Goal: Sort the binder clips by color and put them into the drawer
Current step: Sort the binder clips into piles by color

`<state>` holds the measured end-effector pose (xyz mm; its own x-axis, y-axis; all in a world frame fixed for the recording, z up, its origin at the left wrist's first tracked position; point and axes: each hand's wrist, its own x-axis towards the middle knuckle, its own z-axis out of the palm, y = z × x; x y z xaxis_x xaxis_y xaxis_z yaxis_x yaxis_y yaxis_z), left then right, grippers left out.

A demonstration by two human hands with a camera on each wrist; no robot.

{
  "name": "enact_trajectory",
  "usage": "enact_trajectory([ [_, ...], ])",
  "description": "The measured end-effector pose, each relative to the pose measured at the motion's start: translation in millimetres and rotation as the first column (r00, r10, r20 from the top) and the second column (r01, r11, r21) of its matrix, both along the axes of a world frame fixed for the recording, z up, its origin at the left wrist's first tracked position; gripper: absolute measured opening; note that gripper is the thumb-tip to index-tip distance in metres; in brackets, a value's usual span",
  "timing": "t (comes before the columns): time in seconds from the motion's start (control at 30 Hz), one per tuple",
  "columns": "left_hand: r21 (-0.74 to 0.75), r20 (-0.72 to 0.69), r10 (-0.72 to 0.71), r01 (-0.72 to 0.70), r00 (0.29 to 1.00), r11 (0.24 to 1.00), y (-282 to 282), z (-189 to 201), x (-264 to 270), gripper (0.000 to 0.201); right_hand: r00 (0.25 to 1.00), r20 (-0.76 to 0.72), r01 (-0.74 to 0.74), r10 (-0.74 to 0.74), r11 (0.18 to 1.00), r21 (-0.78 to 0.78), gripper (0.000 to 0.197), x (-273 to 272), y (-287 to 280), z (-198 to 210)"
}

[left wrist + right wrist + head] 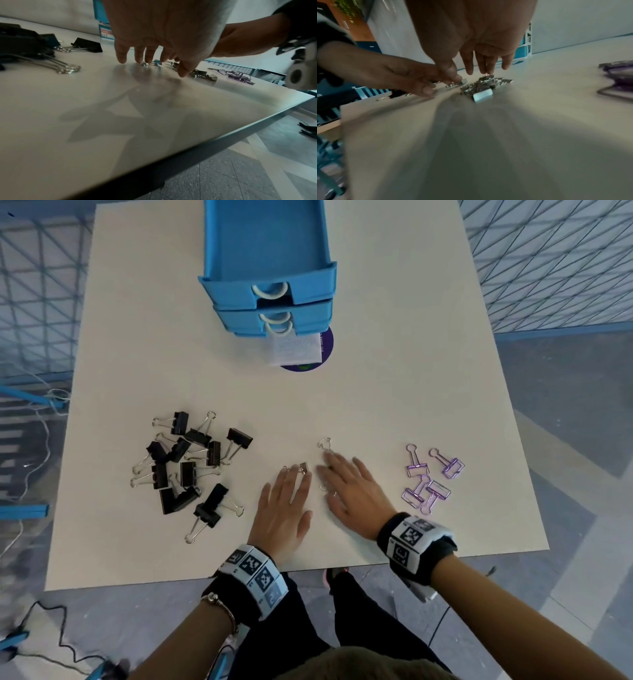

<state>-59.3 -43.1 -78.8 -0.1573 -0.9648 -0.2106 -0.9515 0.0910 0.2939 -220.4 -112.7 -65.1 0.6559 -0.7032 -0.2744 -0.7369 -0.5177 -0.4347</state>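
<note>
Several black binder clips (191, 463) lie in a heap at the table's left. Several purple clips (430, 479) lie at the right. Between them sit silver clips (485, 84), mostly hidden under my hands in the head view. My left hand (287, 501) lies flat with straight fingers, its fingertips touching one silver clip (303, 468). My right hand (349, 491) is spread flat over the silver heap, holding nothing. The blue drawer unit (269, 265) stands at the table's far middle, its top drawer pulled out and empty.
A purple round disc (325, 350) with a white label lies in front of the drawer unit. The table's front edge (239, 575) runs just behind my wrists. Cables trail on the floor at the left.
</note>
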Motion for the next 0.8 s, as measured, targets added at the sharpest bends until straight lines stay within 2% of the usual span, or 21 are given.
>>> enact_trajectory([
  [0.17, -0.012, -0.077, 0.079, -0.080, 0.994, 0.997, 6, -3, -4, 0.057, 0.998, -0.053, 0.014, -0.021, 0.992, -0.128, 0.057, -17, 29, -3],
  [0.3, -0.002, -0.096, 0.141, -0.142, 0.985, 0.990, 5, -9, -17, 0.065, 0.988, -0.102, 0.108, -0.118, 0.989, -0.097, 0.066, -27, 42, -16],
  [0.5, 0.031, -0.018, 0.125, -0.124, 0.992, 0.992, -1, -19, -34, 0.063, 0.987, -0.149, 0.041, -0.054, 0.995, -0.089, 0.067, -21, 38, -30],
  [0.8, 0.009, -0.014, 0.082, -0.082, 0.997, 0.997, -22, -14, -26, 0.061, 0.983, -0.181, -0.047, 0.022, 0.989, -0.138, 0.069, -5, 12, -30],
])
